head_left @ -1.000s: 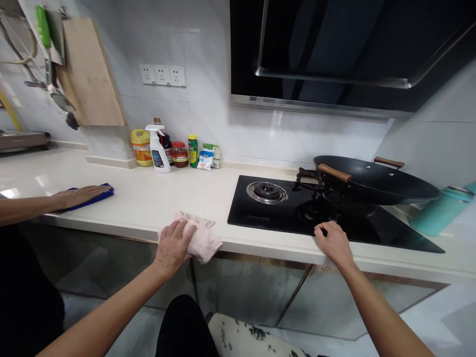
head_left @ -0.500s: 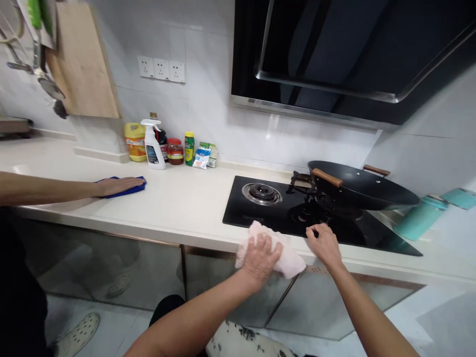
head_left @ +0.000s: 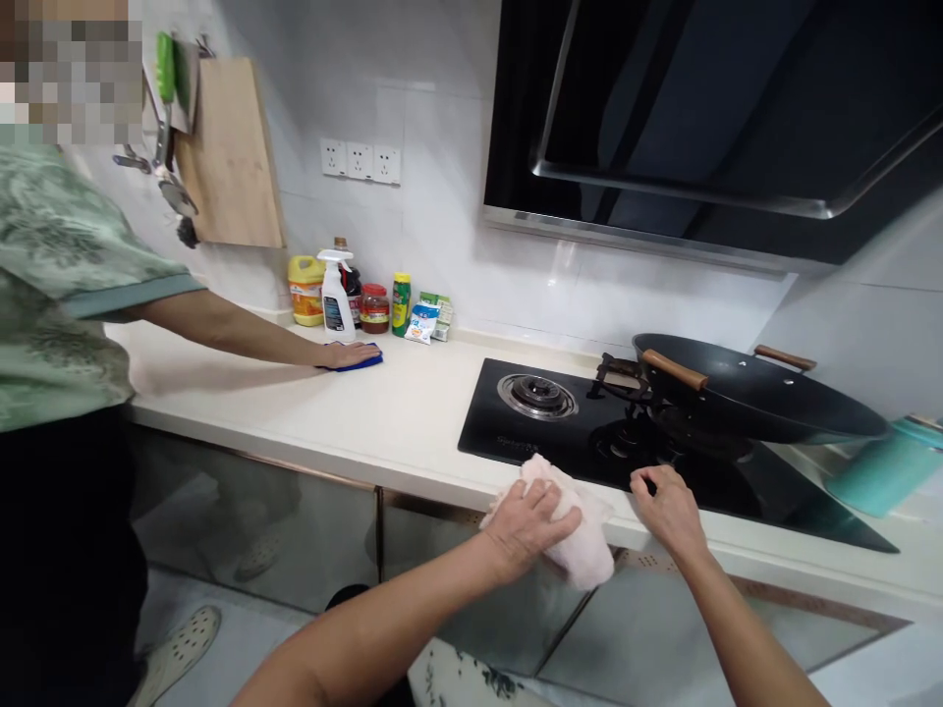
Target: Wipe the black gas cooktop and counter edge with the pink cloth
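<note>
A pale pink cloth hangs over the front edge of the counter, just before the cooktop. My left hand grips it from above with bent fingers. To the right, my right hand is at the front edge of the black glass cooktop. Its thumb and forefinger are pinched together; whatever they may hold is too small or hidden to make out. Behind that hand a large black wok with wooden handles sits tilted over the right burner. The left burner is bare.
At the left, a co-worker's hand lies flat on a blue cloth. Along the wall stand a spray bottle, a yellow jug, a red-lidded jar and packets. A teal container is right of the wok. The range hood overhangs.
The co-worker's hand has slid the blue cloth toward the back wall and the bottles. My left hand still grips the pink cloth, whose folds have shifted. The view has turned left.
</note>
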Motion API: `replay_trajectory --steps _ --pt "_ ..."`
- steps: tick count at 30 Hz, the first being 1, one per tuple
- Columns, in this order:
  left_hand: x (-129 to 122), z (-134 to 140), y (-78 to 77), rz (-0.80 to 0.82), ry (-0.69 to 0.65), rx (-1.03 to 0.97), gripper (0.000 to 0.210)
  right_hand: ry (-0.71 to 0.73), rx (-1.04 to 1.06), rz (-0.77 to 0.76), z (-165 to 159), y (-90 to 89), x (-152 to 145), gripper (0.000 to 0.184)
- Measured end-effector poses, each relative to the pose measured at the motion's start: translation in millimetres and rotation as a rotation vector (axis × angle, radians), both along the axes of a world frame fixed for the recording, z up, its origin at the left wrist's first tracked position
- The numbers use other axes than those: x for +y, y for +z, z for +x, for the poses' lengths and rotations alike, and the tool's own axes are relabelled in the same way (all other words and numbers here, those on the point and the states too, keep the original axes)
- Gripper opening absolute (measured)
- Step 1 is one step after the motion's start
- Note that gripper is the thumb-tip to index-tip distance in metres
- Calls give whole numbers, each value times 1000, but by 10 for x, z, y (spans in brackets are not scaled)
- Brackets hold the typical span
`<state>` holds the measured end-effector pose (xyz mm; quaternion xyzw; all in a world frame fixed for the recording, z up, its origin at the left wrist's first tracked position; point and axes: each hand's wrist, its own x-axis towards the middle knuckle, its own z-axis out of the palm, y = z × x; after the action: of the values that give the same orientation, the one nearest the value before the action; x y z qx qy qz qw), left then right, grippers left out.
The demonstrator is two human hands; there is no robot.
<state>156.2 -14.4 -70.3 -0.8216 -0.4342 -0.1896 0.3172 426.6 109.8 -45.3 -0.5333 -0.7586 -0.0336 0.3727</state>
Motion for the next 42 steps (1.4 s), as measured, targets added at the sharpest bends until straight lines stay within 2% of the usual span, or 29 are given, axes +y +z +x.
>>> replay_trajectory --steps 3,7,15,18,20,24,28,36,42 --pt "-167 -498 4 -28 75 -15 44 9 10 -2 -17 6 -11 30" --pt "-411 -1293 47 -89 141 -43 43 -14 29 -3 -58 29 -42 29" --pt "-805 -2867 166 -47 187 -91 36 -23 10 3 -112 89 -102 26" --pt "-913 -3204 228 -24 204 -35 45 -26 6 -4 -126 116 -121 25" --pt "-952 -3268 268 -27 231 1 50 -32 9 -15 -136 135 -130 24" --pt "-939 -3037 317 -53 376 8 53 -49 19 -38 -156 161 -130 23" --pt "-829 -2490 312 -40 463 39 53 -64 38 -47 -182 174 -129 21" --pt "-404 -1096 199 -2 384 2 43 -48 132 -30 -226 213 -162 21" --pt "-100 -40 208 -24 278 51 42 2 353 5 -228 233 -199 25"
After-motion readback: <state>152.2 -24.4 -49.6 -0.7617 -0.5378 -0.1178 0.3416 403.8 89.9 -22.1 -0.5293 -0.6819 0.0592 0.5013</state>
